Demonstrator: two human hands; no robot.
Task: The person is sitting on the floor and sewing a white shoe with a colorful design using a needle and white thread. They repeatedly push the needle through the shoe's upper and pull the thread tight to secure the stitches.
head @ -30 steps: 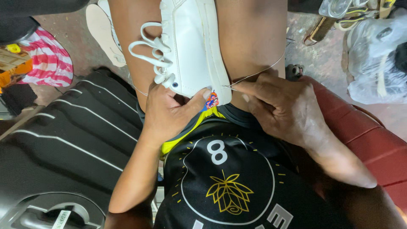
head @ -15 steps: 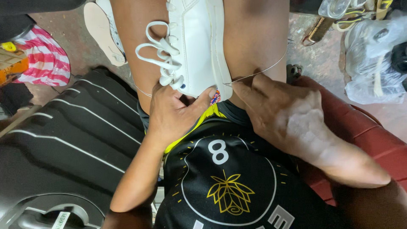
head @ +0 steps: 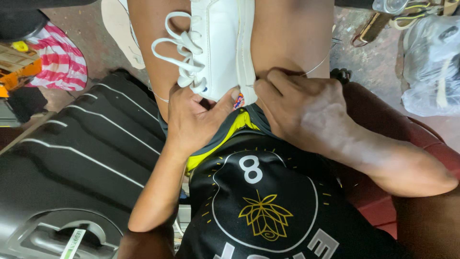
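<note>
A white sneaker (head: 220, 43) with loose white laces (head: 179, 52) lies between my thighs, heel toward me. My left hand (head: 194, 120) grips the shoe's heel, thumb pressed against its sole edge. My right hand (head: 302, 108) pinches something thin at the seam of the white sole (head: 247, 57), fingers closed; a thin pale thread (head: 318, 64) curves away from it over my right thigh. Whether a needle sits between the fingers is hidden. I wear a black shirt with a gold leaf emblem (head: 266, 216).
A black hard-shell suitcase (head: 67, 172) lies at my left. I sit on a red seat (head: 421, 144). A clear plastic bag (head: 431, 62) rests on the concrete floor at the right, a red-and-white striped cloth (head: 60, 60) at the left, a pale shoe insole (head: 120, 29) behind.
My right hand slid from the lap up to the sole edge and closed on it; the thread now loops shorter. The left hand kept its hold on the heel.
</note>
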